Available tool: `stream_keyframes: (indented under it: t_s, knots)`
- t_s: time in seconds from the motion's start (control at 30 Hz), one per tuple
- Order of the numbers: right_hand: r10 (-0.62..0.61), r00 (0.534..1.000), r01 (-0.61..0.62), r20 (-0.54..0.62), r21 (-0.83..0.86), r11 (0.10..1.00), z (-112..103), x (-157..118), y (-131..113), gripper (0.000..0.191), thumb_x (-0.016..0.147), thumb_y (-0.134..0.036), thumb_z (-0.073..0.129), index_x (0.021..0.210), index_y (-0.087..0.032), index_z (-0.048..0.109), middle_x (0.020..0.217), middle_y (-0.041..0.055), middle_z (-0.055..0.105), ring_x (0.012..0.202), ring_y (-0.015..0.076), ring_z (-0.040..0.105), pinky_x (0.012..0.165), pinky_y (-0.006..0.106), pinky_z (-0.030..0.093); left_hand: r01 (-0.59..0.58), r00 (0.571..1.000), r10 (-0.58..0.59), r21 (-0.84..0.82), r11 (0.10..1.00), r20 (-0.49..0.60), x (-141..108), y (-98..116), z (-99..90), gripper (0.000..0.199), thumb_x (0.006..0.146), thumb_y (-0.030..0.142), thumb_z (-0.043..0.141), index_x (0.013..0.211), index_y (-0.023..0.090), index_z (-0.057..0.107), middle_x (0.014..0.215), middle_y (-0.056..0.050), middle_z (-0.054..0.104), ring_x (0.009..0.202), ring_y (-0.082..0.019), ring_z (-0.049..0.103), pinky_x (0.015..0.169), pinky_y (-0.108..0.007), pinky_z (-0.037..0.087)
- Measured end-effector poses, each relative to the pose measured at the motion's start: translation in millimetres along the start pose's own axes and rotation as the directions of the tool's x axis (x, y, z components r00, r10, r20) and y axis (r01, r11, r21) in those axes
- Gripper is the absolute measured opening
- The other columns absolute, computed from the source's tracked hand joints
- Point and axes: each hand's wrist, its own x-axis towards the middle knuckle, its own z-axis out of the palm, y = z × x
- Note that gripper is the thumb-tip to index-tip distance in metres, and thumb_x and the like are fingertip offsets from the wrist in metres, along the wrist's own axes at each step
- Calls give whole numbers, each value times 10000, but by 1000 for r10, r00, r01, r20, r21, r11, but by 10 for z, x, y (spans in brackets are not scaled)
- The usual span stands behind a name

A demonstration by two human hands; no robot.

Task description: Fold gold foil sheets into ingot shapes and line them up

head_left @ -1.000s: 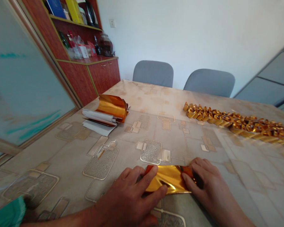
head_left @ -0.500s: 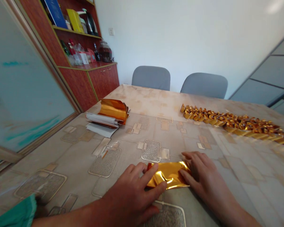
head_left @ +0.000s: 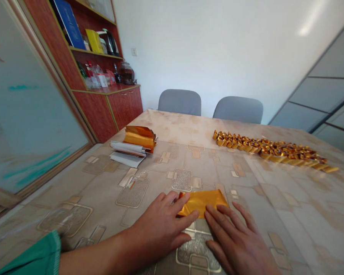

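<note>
A folded sheet of shiny gold foil paper lies flat on the table near its front. My left hand rests at the sheet's left end, fingers apart, with two fingertips pressing on the foil. My right hand is spread palm down at the lower right, its fingertips touching the foil's lower right edge. Neither hand is wrapped around the paper.
A loose stack of curled gold paper sheets with white backs sits at the left. Rows of folded gold paper pieces stretch along the right. Two grey chairs stand behind the patterned tablecloth; a red-brown cabinet is beyond.
My right hand has moved from the foil's right end to its lower edge, with the fingers now spread flat. My left hand stays on the left end. The view has shifted slightly.
</note>
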Motion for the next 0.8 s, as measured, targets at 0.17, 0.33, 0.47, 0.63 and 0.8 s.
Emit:
stream_keyframes:
  t_s: [0.17,0.33,0.47,0.63,0.8]
  knots:
    - [26,999,-26,20,-40,999,-83,-155,122,363,988,-422,485,1228,-197,640,1163,43,743,1028,270,656,1044,493,294,-36,999,37,27,999,-35,-19,-33,13,497,944,540,497,1392,324,489,1405,-129,511,1153,-319,510,894,-447,451]
    - [46,999,-46,14,14,999,-108,-182,183,299,968,-340,523,1210,-216,648,1122,44,753,998,262,657,1006,496,378,-52,997,52,8,999,-58,-51,-112,16,515,914,579,526,1374,348,510,1416,-98,514,1151,-305,511,909,-438,426]
    - [127,992,-130,25,152,980,-84,-145,190,235,963,-247,511,1129,-228,677,1102,38,748,979,249,650,1021,518,382,-100,994,99,-28,995,-42,-130,-260,-34,472,933,561,508,1365,370,515,1436,-38,522,1178,-274,520,967,-427,403]
    - [146,987,-157,62,255,954,-72,-134,213,224,941,-190,534,1113,-228,671,1108,36,732,1006,245,644,1055,558,368,-131,991,131,39,991,18,-324,-490,-96,582,916,598,515,1436,349,440,1494,-64,474,1295,-306,481,1074,-521,330]
    - [132,986,-157,106,282,947,-108,-104,226,191,928,-215,572,1087,-243,675,1055,35,730,993,240,656,1074,552,381,39,987,-25,84,996,-161,-431,-352,-203,432,996,353,477,1397,192,491,1512,-119,445,1395,-290,387,1120,-503,317]
